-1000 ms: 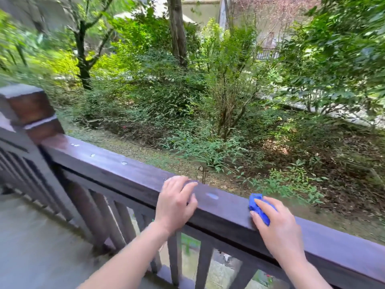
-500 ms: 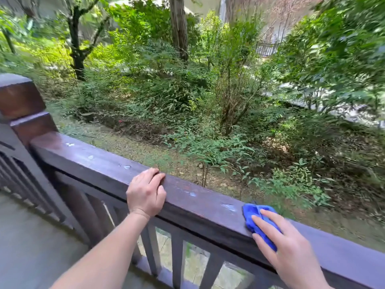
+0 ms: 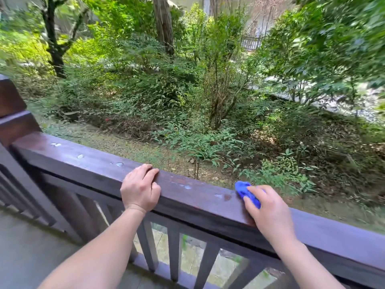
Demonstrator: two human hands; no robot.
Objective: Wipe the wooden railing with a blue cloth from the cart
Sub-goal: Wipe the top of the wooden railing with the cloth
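On the wooden railing (image 3: 198, 197), the right hand (image 3: 268, 213) presses the bunched blue cloth (image 3: 246, 192) flat; sweep toward the pale spots (image 3: 119, 164) while the left hand (image 3: 140, 189), curled over the rail, braces.

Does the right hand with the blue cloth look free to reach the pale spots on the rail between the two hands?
Probably yes: the right hand presses the blue cloth on the dark wooden railing, and the pale spots lie just beside it, before the left hand.
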